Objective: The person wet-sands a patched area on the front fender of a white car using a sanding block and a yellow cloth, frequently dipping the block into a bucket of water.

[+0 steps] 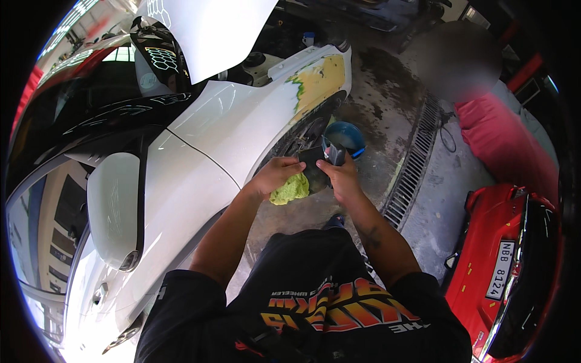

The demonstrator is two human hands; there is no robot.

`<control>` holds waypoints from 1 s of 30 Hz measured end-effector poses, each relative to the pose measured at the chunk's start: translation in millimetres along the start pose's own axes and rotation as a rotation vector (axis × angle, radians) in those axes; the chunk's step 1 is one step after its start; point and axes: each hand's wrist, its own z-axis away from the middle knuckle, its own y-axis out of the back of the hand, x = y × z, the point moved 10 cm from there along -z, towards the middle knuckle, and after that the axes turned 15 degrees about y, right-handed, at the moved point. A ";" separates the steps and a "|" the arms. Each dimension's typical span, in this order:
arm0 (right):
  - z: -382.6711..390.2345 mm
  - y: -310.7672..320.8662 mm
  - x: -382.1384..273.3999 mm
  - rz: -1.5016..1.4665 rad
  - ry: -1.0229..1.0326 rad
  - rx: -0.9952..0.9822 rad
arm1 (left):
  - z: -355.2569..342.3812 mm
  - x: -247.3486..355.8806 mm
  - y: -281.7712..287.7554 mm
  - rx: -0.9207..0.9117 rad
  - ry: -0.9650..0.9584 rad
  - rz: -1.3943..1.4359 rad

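Observation:
My left hand (278, 175) pinches a thin black sheet (311, 158) with a crumpled yellow-green cloth (289, 191) bunched beneath its fingers. My right hand (341, 178) is closed on a dark grey block (336, 154), its thumb against the black sheet. Just behind that hand sits a blue bucket (351, 134) on the floor. Left of both hands is a white car's front fender (224, 127), with a yellowish patch edged in green (318, 78) toward the front, above the dark wheel well.
The raised white hood (212, 30) and side mirror (115, 212) border the left. A floor drain grate (405, 181) runs along the right, beside a hose loop, pink fabric (508, 145) and a red car body (484, 242). A blurred patch covers the upper right.

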 end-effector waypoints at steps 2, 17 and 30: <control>2.7 -1.7 -3.4 0.239 0.028 -0.074 | -3.3 -2.6 9.4 0.044 -0.015 -0.104; -1.8 -21.1 -50.0 0.142 0.168 -0.226 | 39.5 4.0 37.3 0.069 -0.078 0.160; 3.1 -97.3 -100.3 0.834 0.339 -1.236 | 75.6 47.8 26.5 0.051 -0.286 -0.745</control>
